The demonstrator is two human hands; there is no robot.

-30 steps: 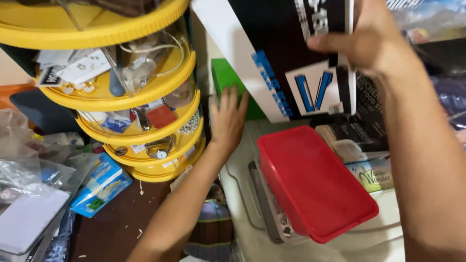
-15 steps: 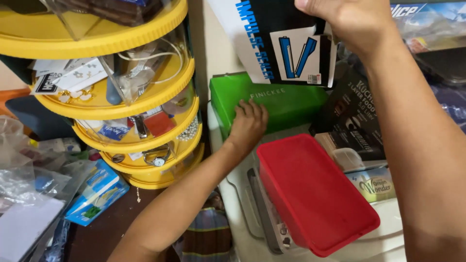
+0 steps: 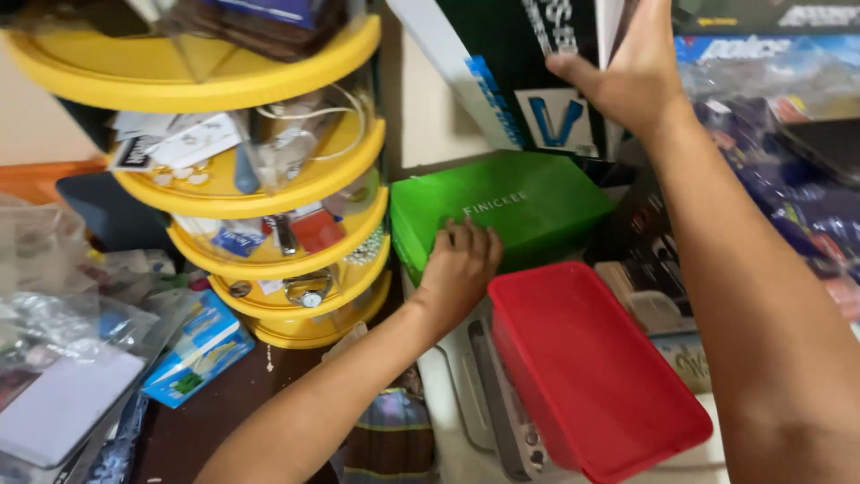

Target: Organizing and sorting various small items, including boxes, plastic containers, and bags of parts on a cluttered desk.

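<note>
The left hand (image 3: 459, 264) lay flat, fingers spread, on the near edge of the green box (image 3: 502, 211). The right hand (image 3: 627, 76) gripped a black-and-white carton (image 3: 511, 63), tilted above the green box at far centre. A red lidded container (image 3: 591, 367) sat just right of the left hand; a yellow tiered organiser (image 3: 269, 179) stood left.

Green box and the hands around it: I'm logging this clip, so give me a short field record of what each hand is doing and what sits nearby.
left hand: palm down on the green box, front edge
right hand: raised, gripping a black and white box tilted above the green one
right of left hand: red container, upside down
left of green box: yellow tiered organiser with small items
</note>
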